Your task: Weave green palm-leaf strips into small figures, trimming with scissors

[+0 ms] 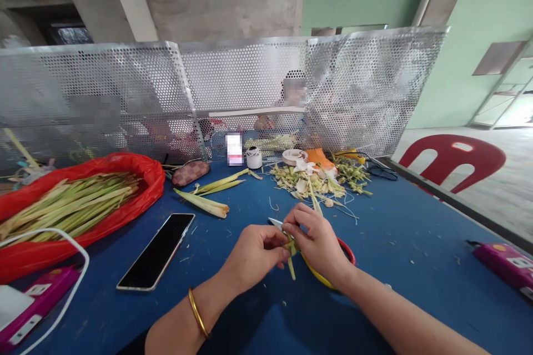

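Between my two hands is a small folded piece made of a pale green leaf strip (292,267), its narrow end hanging down. My left hand (260,249) pinches it from the left, fingertips closed. My right hand (312,238) grips it from the other side with thumb and fingers pressed together; a longer part of a leaf strip shows above that hand. Under my right hand lies a pair of scissors (275,223) with red and yellow handles, partly hidden by the hand. The folds at my fingertips are too small to make out.
A red plastic bag (156,177) full of long leaf strips lies at the left, near a black-screened phone (157,252). Leaf pieces (208,204), a heap of folded leaf pieces (291,180) and a tape roll (295,156) lie further back. A perforated metal screen (245,77) borders the table; a person sits behind it.
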The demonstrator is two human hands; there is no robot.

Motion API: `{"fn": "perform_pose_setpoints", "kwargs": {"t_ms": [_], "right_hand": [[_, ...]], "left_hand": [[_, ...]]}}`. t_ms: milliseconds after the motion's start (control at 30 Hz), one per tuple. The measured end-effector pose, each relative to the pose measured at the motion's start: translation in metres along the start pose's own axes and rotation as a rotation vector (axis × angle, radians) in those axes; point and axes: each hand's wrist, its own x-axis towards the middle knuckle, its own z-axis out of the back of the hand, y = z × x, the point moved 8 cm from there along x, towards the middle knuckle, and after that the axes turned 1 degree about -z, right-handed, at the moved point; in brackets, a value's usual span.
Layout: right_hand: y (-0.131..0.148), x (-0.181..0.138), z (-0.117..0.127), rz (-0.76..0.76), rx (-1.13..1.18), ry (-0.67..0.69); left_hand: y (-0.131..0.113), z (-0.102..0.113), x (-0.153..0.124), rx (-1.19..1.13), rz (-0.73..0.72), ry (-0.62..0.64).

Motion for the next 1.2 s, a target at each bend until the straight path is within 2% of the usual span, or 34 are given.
{"fn": "perform_pose_setpoints", "kwargs": {"t_ms": [133,233,433,700,767,933,1067,1200], "right_hand": [[-0.007,-0.001,-0.001,-0.045,0.075,-0.019],[-0.009,0.0,-0.003,-0.023,0.124,0.003],[-0.002,-0.003,-0.012,0.068,0.225,0.081],[0.002,-0.004,-0.018,0.053,0.272,0.179],[-0.004,-0.003,-0.018,-0.004,0.275,0.168],[-0.031,0.002,-0.015,-0.273,0.342,0.15],[-0.038,0.002,-0.014,-0.312,0.37,0.179],[-0.041,-0.003,-0.01,-0.323,0.353,0.039]], "left_hand": [[0.007,-0.002,0.0,-0.211,0.077,0.037],[0.012,-0.006,-0.003,-0.268,0.164,0.108],[0.02,-0.012,-0.01,-0.24,0.32,0.172],[0.018,-0.024,-0.013,-0.187,0.333,0.243],[0.019,-0.022,-0.011,-0.207,0.334,0.215],[0.021,-0.004,-0.006,-0.35,0.316,0.019],[0.02,-0.003,-0.005,-0.354,0.305,0.008],[0.02,-0.004,-0.003,-0.355,0.295,0.005]]}}
